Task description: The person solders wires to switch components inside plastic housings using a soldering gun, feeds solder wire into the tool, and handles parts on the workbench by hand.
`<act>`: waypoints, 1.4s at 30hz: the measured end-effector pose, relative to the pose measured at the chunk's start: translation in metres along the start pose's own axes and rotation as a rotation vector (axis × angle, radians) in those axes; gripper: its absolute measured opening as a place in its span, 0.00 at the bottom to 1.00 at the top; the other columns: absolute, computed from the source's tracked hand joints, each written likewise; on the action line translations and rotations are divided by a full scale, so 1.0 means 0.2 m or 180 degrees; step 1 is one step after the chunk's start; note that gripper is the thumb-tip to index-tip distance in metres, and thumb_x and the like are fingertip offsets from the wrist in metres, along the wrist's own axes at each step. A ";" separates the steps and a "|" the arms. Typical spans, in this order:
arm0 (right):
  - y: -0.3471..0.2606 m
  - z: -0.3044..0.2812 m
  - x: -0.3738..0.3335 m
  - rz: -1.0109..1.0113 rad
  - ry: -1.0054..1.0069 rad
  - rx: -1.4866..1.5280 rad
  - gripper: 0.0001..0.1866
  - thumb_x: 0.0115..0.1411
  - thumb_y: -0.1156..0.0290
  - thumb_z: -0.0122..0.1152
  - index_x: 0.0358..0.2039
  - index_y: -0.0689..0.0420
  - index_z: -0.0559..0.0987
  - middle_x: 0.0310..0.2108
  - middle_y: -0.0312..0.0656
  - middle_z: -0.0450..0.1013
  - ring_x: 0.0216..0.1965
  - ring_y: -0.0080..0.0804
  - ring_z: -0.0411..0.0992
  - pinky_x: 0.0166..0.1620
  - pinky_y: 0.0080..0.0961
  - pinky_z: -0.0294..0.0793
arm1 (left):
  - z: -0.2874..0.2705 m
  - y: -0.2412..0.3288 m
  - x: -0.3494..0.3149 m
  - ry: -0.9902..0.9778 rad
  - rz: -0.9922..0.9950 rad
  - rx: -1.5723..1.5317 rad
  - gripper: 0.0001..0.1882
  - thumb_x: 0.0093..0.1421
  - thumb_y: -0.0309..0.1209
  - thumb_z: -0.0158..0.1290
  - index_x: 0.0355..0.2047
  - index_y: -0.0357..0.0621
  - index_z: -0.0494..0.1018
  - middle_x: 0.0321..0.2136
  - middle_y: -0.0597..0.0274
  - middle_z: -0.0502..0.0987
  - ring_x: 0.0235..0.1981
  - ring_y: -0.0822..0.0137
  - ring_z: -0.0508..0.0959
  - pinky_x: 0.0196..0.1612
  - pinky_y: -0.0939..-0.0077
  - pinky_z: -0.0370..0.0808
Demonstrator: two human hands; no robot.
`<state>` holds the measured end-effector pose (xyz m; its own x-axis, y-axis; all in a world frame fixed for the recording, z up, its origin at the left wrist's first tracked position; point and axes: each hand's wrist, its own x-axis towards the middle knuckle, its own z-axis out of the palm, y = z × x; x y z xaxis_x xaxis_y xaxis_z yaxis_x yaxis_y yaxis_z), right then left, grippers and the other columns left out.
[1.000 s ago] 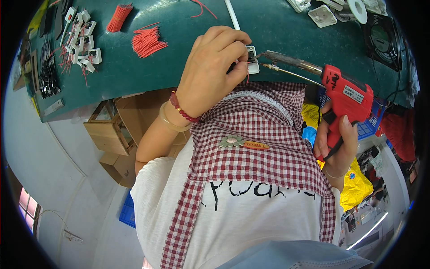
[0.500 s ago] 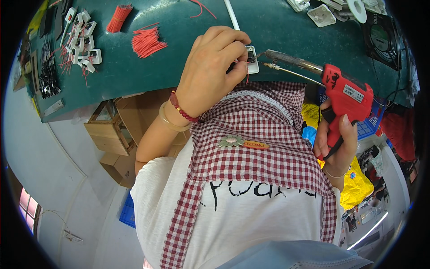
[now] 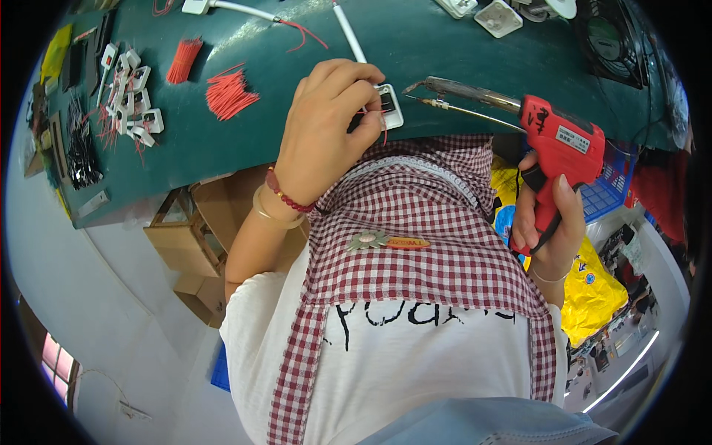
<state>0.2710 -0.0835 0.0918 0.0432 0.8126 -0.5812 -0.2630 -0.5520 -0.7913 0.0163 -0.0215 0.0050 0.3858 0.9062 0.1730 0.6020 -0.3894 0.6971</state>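
My right hand (image 3: 549, 222) is wrapped round the red handle of a soldering gun (image 3: 560, 137), whose metal tube and thin feed tube point left. The gun's tip is a little to the right of a small white plastic housing (image 3: 391, 107), apart from it. My left hand (image 3: 330, 126) bends over the housing's left side, thumb and fingers pinched on a thin red wire (image 3: 385, 136). The fingers partly hide the wire and the dark part inside the housing. A white stick-like tube (image 3: 348, 31) runs away from the housing along the green table (image 3: 297, 93).
Bundles of cut red wires (image 3: 231, 93) lie at left, beside a heap of wired white housings (image 3: 133, 100) and black wires (image 3: 81, 144). More white shells (image 3: 498, 18) and a black fan (image 3: 610, 44) stand at far right. A blue basket (image 3: 604, 185) is below the right table edge.
The soldering gun's tip has drawn back from the housing. The view has shifted a little; more of the far table shows, including another white piece with red wires.
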 end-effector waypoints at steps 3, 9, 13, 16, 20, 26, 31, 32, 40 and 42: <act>0.01 -0.03 -0.01 -0.0070 -0.0052 0.0221 0.23 0.65 0.56 0.43 0.44 0.68 0.67 0.08 0.37 0.61 0.04 0.18 0.55 0.11 0.13 0.60 | -0.02 0.00 0.00 -0.0071 0.0063 0.0012 0.06 0.45 0.21 0.55 0.24 0.40 0.70 0.39 0.62 0.76 0.43 0.56 0.73 0.46 0.66 0.69; 0.00 -0.17 0.04 0.0033 -0.0315 0.0642 0.19 0.63 0.58 0.51 0.43 0.63 0.71 0.12 0.41 0.66 0.09 0.21 0.62 0.14 0.18 0.64 | 0.01 0.06 0.02 -0.0186 0.0084 0.0130 0.06 0.44 0.19 0.55 0.23 0.38 0.69 0.40 0.58 0.75 0.43 0.54 0.72 0.47 0.65 0.69; -0.02 -0.18 0.01 -0.0044 -0.0183 0.0713 0.18 0.62 0.58 0.53 0.40 0.63 0.70 0.13 0.41 0.67 0.09 0.22 0.62 0.14 0.20 0.65 | -0.01 0.09 0.02 -0.0292 -0.0106 0.0211 0.05 0.46 0.19 0.54 0.23 0.37 0.68 0.41 0.56 0.75 0.45 0.54 0.72 0.50 0.65 0.67; -0.01 -0.20 0.01 -0.0014 -0.0217 0.0839 0.19 0.61 0.58 0.54 0.40 0.64 0.70 0.14 0.41 0.67 0.10 0.22 0.63 0.14 0.20 0.65 | -0.01 0.08 0.01 -0.0318 -0.0168 0.0222 0.05 0.46 0.20 0.53 0.23 0.38 0.68 0.41 0.57 0.75 0.45 0.54 0.71 0.51 0.65 0.66; -0.02 -0.21 0.02 -0.0039 -0.0283 0.0885 0.18 0.60 0.59 0.55 0.36 0.64 0.70 0.14 0.41 0.68 0.10 0.22 0.64 0.14 0.21 0.65 | 0.00 0.07 0.01 -0.0305 -0.0077 0.0383 0.05 0.46 0.19 0.54 0.23 0.38 0.68 0.41 0.58 0.75 0.45 0.54 0.71 0.48 0.65 0.68; 0.00 -0.21 0.03 -0.0096 -0.0222 0.0838 0.16 0.59 0.63 0.57 0.36 0.65 0.71 0.14 0.40 0.68 0.10 0.22 0.64 0.15 0.21 0.67 | -0.01 0.08 0.01 -0.0266 -0.0063 0.0364 0.06 0.46 0.18 0.54 0.24 0.38 0.68 0.41 0.58 0.75 0.45 0.55 0.71 0.49 0.65 0.68; -0.02 -0.20 0.04 -0.0312 -0.0200 0.0844 0.13 0.60 0.66 0.54 0.36 0.64 0.68 0.13 0.41 0.67 0.09 0.19 0.62 0.13 0.17 0.68 | 0.00 0.09 0.01 -0.0284 -0.0078 0.0386 0.05 0.46 0.18 0.54 0.23 0.38 0.69 0.41 0.58 0.75 0.45 0.55 0.71 0.49 0.65 0.68; -0.02 -0.21 0.04 -0.0316 -0.0188 0.0847 0.13 0.60 0.66 0.54 0.36 0.64 0.68 0.13 0.41 0.67 0.09 0.19 0.62 0.13 0.17 0.68 | 0.00 0.08 0.01 -0.0290 -0.0069 0.0379 0.05 0.46 0.18 0.54 0.23 0.38 0.69 0.41 0.58 0.75 0.45 0.55 0.71 0.49 0.65 0.68; -0.02 -0.20 0.05 -0.0236 -0.0201 0.0869 0.14 0.60 0.67 0.54 0.39 0.64 0.69 0.14 0.39 0.67 0.09 0.19 0.62 0.14 0.17 0.67 | -0.01 0.07 0.00 -0.0245 -0.0055 0.0429 0.05 0.46 0.19 0.54 0.24 0.38 0.69 0.41 0.58 0.75 0.45 0.54 0.71 0.49 0.64 0.68; -0.03 -0.20 0.03 -0.0195 -0.0009 0.0859 0.14 0.58 0.64 0.58 0.36 0.62 0.72 0.15 0.40 0.69 0.10 0.21 0.63 0.14 0.20 0.66 | -0.01 0.07 0.01 -0.0260 -0.0070 0.0331 0.05 0.46 0.19 0.55 0.24 0.38 0.69 0.40 0.57 0.75 0.45 0.54 0.72 0.49 0.64 0.68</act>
<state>0.3107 -0.0826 0.0862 0.0645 0.8437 -0.5329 -0.5072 -0.4322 -0.7457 0.0240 -0.0253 0.0165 0.4248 0.8999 0.0983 0.6786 -0.3884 0.6234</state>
